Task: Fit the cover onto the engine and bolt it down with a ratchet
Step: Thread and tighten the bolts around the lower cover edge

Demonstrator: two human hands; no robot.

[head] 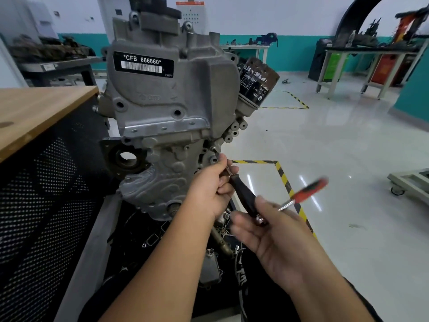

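Two bare forearms reach up from the bottom of the view toward an engine (167, 108) standing upright on a dark stand. It fills the centre: a grey cast block with a black label reading CFB 666660 and a black oil filter (256, 83) at its upper right.

Left of it stands a work surface (34, 112) with a wooden top and a perforated black side. Behind lie a glossy pale floor with yellow-and-black tape, teal-banded walls and benches loaded with parts.

Next in size is the cover (153, 189), a ribbed grey plate already seated against the engine's lower front.

The left hand (209, 189) has its fingers curled round the upper end of a black extension bar (243, 198), steadying it at a bolt point on the engine's lower right edge. The bolt itself is hidden by the fingers.

The right hand (278, 238) holds the ratchet (304, 194) near its head, at the bar's lower end. Its red-and-black handle is blurred and sticks out to the right.

Judging from this, fitting is done and bolting is in progress. How many bolts are already tight cannot be told.
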